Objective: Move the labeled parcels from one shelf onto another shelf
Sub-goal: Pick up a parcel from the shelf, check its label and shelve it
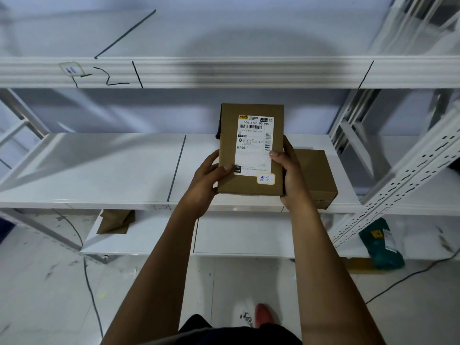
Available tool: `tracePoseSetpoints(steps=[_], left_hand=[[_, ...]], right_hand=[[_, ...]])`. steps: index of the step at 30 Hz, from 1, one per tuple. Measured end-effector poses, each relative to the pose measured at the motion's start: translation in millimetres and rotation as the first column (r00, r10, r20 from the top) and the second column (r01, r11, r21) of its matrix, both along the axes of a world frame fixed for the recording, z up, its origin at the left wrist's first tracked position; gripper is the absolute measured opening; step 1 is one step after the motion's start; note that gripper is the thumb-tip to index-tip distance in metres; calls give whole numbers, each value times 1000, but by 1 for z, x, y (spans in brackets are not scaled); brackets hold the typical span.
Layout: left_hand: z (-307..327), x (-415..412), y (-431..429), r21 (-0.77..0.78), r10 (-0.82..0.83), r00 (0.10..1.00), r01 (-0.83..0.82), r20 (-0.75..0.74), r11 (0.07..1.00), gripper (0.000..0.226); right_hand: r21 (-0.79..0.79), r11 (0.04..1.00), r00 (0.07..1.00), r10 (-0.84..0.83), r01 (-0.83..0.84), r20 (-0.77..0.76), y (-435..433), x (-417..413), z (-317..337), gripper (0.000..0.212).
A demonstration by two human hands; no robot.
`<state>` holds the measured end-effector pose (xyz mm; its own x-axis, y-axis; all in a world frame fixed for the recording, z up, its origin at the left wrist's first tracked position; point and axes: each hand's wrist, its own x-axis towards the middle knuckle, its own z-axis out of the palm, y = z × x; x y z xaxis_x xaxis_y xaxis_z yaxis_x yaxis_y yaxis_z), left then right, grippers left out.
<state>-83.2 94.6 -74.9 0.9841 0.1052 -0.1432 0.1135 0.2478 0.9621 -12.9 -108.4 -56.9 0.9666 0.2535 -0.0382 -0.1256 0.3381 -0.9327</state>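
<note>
White metal shelving (99, 170) fills my view, its middle shelf level with my hands. Both my arms reach forward and up, elbows low, forearms converging on a brown parcel (249, 135) that I hold upright above the shelf's front edge, label (254, 145) facing me. My left hand (206, 180) clasps the lower left edge, thumb across the front, fingers wrapped behind. My right hand (291, 175) clamps the lower right edge, thumb pressing the label's side. Just behind my right hand, a second box (318, 175) lies flat on the shelf. Below my left forearm, on the lower shelf, lies a brown bag (115, 221); a green package (383, 242) sits below and right of my right arm.
</note>
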Motion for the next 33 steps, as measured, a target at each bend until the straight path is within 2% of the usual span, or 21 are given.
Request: tracePoseSetpoints(steps=[9, 16, 23, 28, 33], left_hand=[[1, -35, 17, 3, -27, 994, 27, 104, 1000, 100], [9, -68, 32, -1, 28, 987, -28, 157, 1000, 88], [29, -98, 55, 41, 188, 953, -204, 239, 978, 76], [61, -112, 79, 10, 352, 876, -376, 330, 926, 77], [83, -127, 114, -118, 510, 780, -504, 363, 855, 56]], right_hand=[[31, 999, 997, -18, 16, 81, 12, -40, 6, 78], [-5, 1000, 991, 13, -13, 133, 31, -73, 14, 76], [14, 993, 976, 113, -118, 184, 70, -94, 37, 82], [35, 977, 941, 190, -208, 279, 112, -97, 71, 79], [67, 955, 890, 241, -288, 387, 166, -103, 95, 84]])
